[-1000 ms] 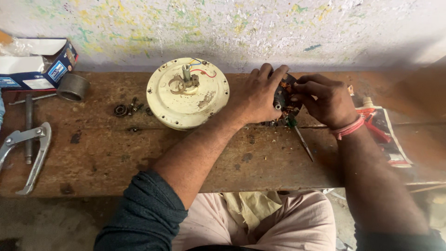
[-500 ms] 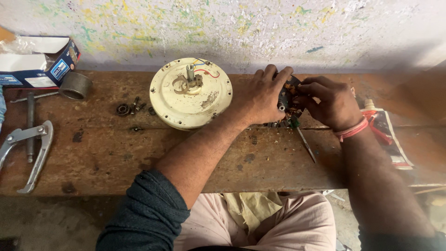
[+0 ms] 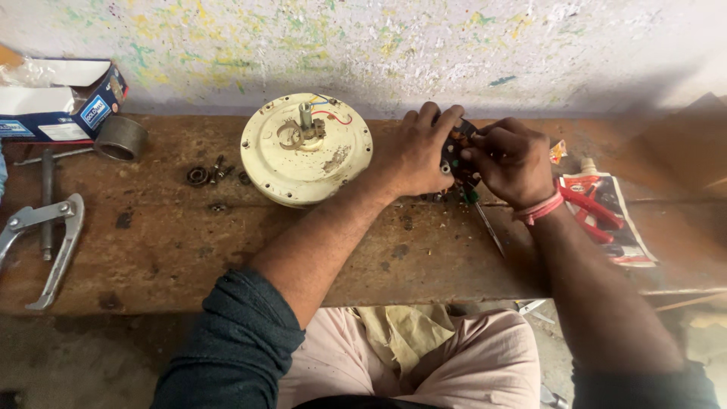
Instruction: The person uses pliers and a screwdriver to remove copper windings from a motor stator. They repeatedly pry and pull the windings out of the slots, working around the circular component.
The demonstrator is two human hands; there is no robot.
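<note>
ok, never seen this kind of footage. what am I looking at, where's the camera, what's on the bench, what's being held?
There is no machine here: a person works with bare hands. The single view comes from a camera on the person's head, looking down at a wooden bench against a paint-flecked wall. The left hand and the right hand together hold a small dark part; what it is cannot be told. A screwdriver lies just below the hands. Left of them sits a round cream motor housing with a shaft and coloured wires. Further left lie small bearings, a metal ring, a cardboard box and a metal puller. Red-handled pliers lie at the right.
</note>
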